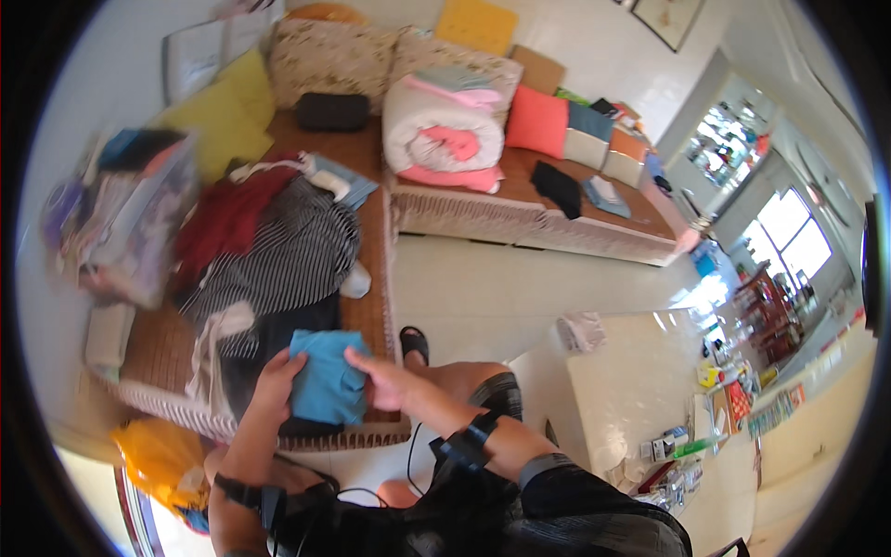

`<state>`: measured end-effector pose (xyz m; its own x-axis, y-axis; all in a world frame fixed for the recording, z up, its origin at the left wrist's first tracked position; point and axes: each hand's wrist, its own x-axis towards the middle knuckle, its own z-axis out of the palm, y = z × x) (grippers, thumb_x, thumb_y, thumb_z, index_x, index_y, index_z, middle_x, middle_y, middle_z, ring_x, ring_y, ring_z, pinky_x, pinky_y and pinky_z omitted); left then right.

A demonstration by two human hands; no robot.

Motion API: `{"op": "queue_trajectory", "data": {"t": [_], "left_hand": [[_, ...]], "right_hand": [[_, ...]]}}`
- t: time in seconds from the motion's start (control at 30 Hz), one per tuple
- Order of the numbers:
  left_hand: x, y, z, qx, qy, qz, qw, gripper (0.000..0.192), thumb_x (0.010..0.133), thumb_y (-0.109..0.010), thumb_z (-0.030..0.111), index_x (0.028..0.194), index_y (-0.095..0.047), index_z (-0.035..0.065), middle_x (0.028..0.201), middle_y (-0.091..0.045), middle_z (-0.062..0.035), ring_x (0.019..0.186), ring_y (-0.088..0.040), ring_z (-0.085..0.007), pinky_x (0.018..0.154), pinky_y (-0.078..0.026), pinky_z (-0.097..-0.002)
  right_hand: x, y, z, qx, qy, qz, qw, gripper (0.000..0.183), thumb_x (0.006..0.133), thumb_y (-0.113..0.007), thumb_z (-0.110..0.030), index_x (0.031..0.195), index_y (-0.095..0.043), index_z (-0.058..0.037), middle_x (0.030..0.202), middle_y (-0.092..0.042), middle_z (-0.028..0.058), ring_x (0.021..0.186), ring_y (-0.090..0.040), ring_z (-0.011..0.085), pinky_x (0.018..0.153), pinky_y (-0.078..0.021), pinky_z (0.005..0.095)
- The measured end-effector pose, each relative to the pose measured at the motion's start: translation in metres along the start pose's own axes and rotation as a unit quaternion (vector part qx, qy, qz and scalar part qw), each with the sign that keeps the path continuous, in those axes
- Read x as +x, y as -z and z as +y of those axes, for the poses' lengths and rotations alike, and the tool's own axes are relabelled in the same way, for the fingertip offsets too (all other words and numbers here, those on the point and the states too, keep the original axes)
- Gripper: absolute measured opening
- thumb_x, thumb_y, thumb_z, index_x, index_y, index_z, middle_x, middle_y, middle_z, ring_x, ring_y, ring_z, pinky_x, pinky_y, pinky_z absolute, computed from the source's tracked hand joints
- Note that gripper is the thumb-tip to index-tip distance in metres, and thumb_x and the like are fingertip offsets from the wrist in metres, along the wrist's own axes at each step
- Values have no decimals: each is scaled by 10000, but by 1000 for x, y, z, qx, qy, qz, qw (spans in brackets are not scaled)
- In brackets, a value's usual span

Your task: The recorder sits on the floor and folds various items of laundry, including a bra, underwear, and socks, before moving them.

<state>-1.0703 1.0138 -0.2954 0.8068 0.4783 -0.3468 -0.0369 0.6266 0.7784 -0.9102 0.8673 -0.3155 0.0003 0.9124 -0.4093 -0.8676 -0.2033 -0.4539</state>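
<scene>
Between my two hands I hold a folded blue cloth (327, 379) over the front edge of the sofa seat. My left hand (280, 379) grips its left side, thumb on top. The right edge is pinched in my right hand (383, 381), with the thumb resting on the cloth. Just beyond lies a heap of clothes: a black-and-white striped garment (285, 244), a dark red garment (226, 216) and a black garment (320, 313). A cream strip of fabric (216, 348) trails over the seat to the left.
A clear bag stuffed with clothes (139, 216) stands at left, an orange plastic bag (163, 459) below it. Across the far sofa are a rolled quilt (445, 139), cushions (536, 122) and a folded black cloth (557, 188). At right, a glossy table (626, 369) carries several small items.
</scene>
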Motion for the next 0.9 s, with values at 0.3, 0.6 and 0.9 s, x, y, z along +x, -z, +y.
{"op": "queue_trajectory", "data": {"t": [0.3,0.6,0.9], "left_hand": [[4,1,-6,65,25,-52,996,246,952,-569,119,1173,-579,10,1052,-669,-95,934,-651,-191,875,-526,-354],[-2,-7,-4,89,60,-95,990,245,956,-573,110,1177,-581,5,1040,-669,-90,913,-657,-180,856,-532,-332],[-11,-17,-2,160,126,-153,967,261,954,-592,117,1190,-575,7,1040,-659,-66,894,-643,-157,851,-528,-310]], "right_hand": [[-25,-1,-16,-91,24,30,995,557,861,-712,-440,1292,-532,-138,1174,-617,37,1035,-616,196,866,-521,404],[-41,4,-26,-318,30,-26,947,595,867,-716,-404,1304,-537,-42,1205,-610,61,1075,-596,181,928,-484,357],[-53,-20,-36,-542,-42,-30,839,617,867,-693,-470,1228,-597,21,1123,-651,98,1025,-597,184,904,-464,316]]}}
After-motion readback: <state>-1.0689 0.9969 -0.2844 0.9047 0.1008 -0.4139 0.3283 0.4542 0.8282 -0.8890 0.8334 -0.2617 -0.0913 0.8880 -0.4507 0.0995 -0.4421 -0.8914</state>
